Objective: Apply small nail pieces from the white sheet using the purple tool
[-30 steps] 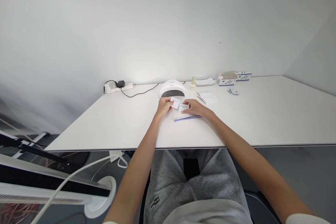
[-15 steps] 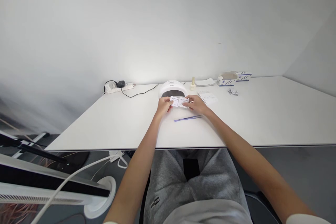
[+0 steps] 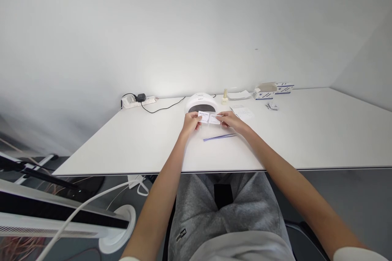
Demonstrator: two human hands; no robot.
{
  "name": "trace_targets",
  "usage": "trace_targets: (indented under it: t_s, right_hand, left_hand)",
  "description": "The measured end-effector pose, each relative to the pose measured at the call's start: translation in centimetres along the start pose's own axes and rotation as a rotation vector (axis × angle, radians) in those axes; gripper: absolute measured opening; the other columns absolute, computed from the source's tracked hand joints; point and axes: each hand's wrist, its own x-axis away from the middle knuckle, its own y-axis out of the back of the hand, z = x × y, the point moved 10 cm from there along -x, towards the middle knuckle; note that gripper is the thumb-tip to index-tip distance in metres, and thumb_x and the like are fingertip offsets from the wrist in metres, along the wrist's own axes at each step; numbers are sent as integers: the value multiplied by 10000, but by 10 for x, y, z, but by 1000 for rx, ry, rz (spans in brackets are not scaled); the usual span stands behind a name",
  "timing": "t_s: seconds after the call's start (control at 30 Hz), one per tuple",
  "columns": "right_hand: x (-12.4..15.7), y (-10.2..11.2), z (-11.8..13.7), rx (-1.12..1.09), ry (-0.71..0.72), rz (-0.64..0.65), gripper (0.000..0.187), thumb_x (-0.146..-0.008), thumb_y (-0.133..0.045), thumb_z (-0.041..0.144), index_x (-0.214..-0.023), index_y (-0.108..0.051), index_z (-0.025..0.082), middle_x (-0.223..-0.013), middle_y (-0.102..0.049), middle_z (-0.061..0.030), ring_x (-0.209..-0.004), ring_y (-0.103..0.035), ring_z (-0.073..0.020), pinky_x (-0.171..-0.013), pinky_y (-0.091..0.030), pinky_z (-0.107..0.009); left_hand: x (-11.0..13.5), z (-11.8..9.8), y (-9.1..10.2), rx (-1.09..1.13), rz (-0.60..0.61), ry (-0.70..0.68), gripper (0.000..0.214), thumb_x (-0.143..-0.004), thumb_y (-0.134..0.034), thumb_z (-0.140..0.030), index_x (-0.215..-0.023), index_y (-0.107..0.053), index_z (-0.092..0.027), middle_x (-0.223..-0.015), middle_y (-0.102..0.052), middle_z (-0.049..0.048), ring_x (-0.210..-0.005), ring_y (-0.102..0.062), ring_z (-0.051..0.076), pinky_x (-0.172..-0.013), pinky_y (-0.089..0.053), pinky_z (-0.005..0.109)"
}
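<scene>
My left hand (image 3: 191, 122) pinches a small white alcohol pad packet (image 3: 203, 116) with dark print on it. A second alcohol pad packet (image 3: 214, 119) is pinched by my right hand (image 3: 229, 120), whose thumb covers part of it. The two packets are side by side with their edges close; whether they are still joined I cannot tell. Both hands are just above the table, in front of a white dome-shaped nail lamp (image 3: 201, 100) with a dark opening. Closer to me, purple tweezers (image 3: 219, 137) lie flat on the white table (image 3: 128, 147).
Behind my right hand are a nail polish bottle (image 3: 224, 97), printed paper (image 3: 241, 111) and white sheets (image 3: 239, 96). An opened box (image 3: 264, 93), another box (image 3: 284, 88) and loose packets (image 3: 272, 106) are farther right. A power strip (image 3: 139, 101) with a cable sits back left.
The right packet has tilted and shifted slightly right, with my right thumb covering more of it. The left packet has risen a little. The tweezers have not moved.
</scene>
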Motion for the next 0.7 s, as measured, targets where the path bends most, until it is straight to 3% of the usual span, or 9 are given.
trace_targets:
  t_s: [0.7]
  right_hand:
    - [8,-3,15,93,65,-13,107,-841,-581,219,-860,-648,139,-561,-525,24,-432,-409,-67,-457,-316,-209]
  left_hand:
    - [3,-1,-3,0,21,31,35,-737,-603,-171,-736,-616,-138,-474,-516,-21,-312,-399,66,-350,-239,203]
